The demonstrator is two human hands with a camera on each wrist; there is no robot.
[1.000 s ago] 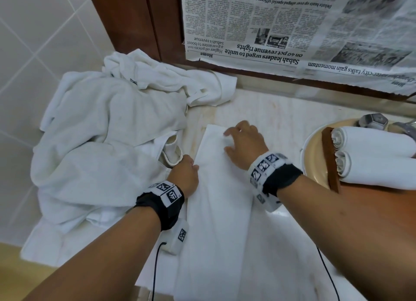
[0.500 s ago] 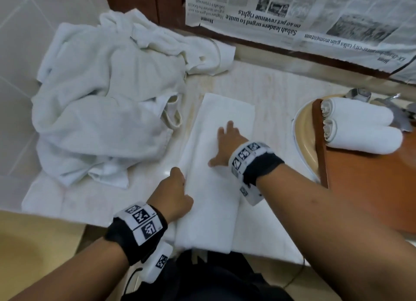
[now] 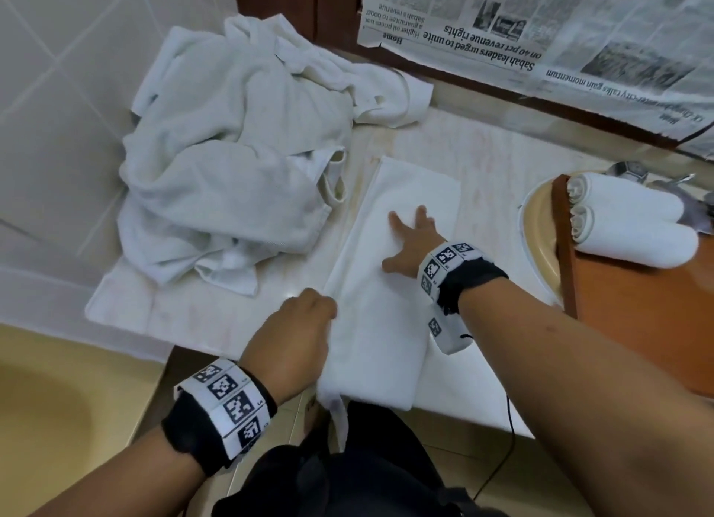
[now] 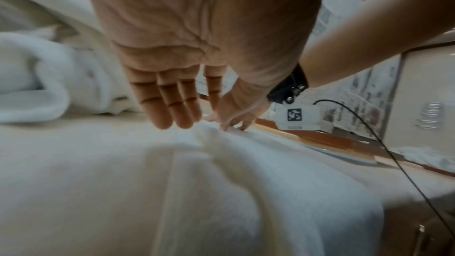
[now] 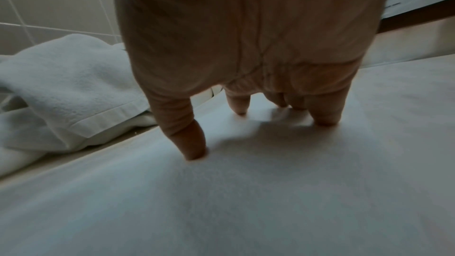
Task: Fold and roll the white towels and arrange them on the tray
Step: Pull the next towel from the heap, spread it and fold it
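A white towel (image 3: 386,315) folded into a long strip lies flat on the marble counter (image 3: 490,157), its near end at the counter's front edge. My right hand (image 3: 411,238) presses on its middle with fingers spread and straight (image 5: 246,112). My left hand (image 3: 309,323) sits at the strip's left edge, fingers straight and relaxed over the cloth (image 4: 172,108). Two rolled white towels (image 3: 629,223) lie side by side at the far end of the brown tray (image 3: 637,342) on the right.
A heap of loose white towels (image 3: 232,149) fills the counter's left side against the tiled wall. A beige sink (image 3: 537,230) lies under the tray's left end, a tap (image 3: 633,168) behind it. Newspaper (image 3: 541,25) covers the back wall.
Both hands have slid along the folded strip towards me. The left hand has gone from beside the strip's far part to its near left edge; the right hand now presses mid-strip.
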